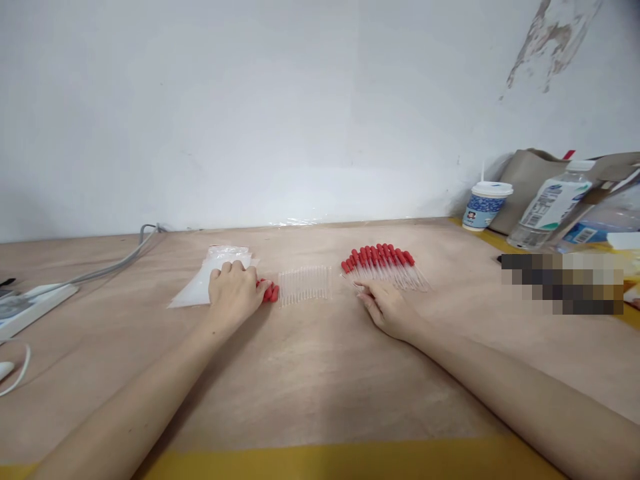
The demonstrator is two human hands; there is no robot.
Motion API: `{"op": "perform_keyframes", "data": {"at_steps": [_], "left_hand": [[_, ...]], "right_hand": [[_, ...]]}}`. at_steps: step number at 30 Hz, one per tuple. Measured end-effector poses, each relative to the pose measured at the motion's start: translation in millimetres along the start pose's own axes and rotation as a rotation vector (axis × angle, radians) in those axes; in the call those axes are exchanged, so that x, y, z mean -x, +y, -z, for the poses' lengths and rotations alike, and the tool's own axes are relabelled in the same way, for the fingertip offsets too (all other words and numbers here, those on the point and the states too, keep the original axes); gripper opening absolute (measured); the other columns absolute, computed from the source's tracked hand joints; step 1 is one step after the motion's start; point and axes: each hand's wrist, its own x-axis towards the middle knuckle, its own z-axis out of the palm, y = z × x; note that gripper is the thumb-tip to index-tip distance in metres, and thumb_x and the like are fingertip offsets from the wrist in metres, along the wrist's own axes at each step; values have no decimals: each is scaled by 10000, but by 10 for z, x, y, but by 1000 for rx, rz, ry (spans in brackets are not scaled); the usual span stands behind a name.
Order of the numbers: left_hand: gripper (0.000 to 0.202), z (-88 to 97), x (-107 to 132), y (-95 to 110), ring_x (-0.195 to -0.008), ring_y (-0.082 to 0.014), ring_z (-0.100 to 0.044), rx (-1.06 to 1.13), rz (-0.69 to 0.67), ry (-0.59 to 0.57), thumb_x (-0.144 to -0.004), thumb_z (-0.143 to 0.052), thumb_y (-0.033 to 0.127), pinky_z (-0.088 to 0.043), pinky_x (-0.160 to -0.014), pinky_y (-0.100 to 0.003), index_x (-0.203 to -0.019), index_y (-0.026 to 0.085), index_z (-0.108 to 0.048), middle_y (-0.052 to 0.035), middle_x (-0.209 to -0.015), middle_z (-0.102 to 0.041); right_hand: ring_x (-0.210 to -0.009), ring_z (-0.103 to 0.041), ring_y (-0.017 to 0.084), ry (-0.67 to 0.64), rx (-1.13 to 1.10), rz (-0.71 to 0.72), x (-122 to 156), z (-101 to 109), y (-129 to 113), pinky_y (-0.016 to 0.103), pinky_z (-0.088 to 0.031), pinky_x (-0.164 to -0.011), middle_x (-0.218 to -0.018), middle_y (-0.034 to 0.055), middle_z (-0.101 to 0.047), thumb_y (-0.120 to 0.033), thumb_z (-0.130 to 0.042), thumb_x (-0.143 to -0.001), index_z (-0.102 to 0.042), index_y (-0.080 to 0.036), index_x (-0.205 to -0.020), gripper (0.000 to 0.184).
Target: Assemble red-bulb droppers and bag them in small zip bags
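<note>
On the desk (300, 373), the left hand (235, 293) lies palm-down over the red bulbs of a row of droppers (305, 285). Their clear stems stick out to its right, and I cannot tell whether its grip is clenched. The right hand (387, 308), grip released, touches the near tips of a second dropper row (383, 267). A plastic bag (200, 287) lies partly under the left hand.

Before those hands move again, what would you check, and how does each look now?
1. Left hand covers the red ends of the row of droppers: ok.
2. Row lies flat and even: ok.
3. Left hand's grip, closed or just pressing: cannot tell.
4. Right hand open, fingertips at the pile of droppers: ok.
5. Plastic bag beside the left hand, open or sealed: cannot tell.
</note>
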Motion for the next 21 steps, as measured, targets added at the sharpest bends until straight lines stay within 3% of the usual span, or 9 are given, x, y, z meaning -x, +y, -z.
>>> {"op": "perform_keyframes", "data": {"at_steps": [3,7,11,15,18,21], "left_hand": [[319,7,-3,5,-834,-297,-490,-24,-17,12,-786,-418,352,-325,-695,-378,-675,137,-626,-145,-798,-581],[303,83,18,56,-867,-317,-472,-38,-37,160,-812,-407,313,-317,-705,-397,-738,107,-617,-165,-822,-561],[304,125,151,275,-831,-247,-486,266,-207,246,-854,-398,371,-354,-713,-347,-749,145,-571,-100,-799,-545],[240,1,332,519,-749,-179,-501,718,-324,111,-827,-471,369,-399,-681,-294,-712,166,-527,-39,-741,-531],[192,-110,406,597,-667,-155,-500,866,-352,-24,-801,-512,346,-412,-625,-284,-740,165,-533,-19,-706,-527],[200,-150,416,617,-618,-133,-499,949,-360,-84,-780,-541,324,-423,-598,-278,-894,163,-571,-27,-770,-554]], "right_hand": [[-852,-560,192,5,5,0,-2,-4,4,338,-447,-759,-889,88,-616,-230,-354,-875,-499,-140,-1103,285],[-875,-556,186,13,14,9,1,-8,8,324,-439,-775,-932,90,-618,-228,-357,-876,-519,-140,-1087,281],[-849,-556,174,0,3,12,-14,14,-19,307,-439,-756,-900,77,-619,-221,-357,-874,-550,-153,-1006,243],[-773,-547,166,-32,-23,-26,-26,47,-51,297,-446,-699,-834,76,-593,-225,-343,-876,-548,-155,-920,221],[-783,-544,163,-32,-61,-31,-21,46,-50,294,-446,-704,-850,76,-583,-207,-333,-877,-532,-157,-934,212],[-852,-542,169,-30,-77,-10,-11,23,-35,306,-441,-752,-910,82,-588,-193,-328,-879,-520,-159,-989,225]]}}
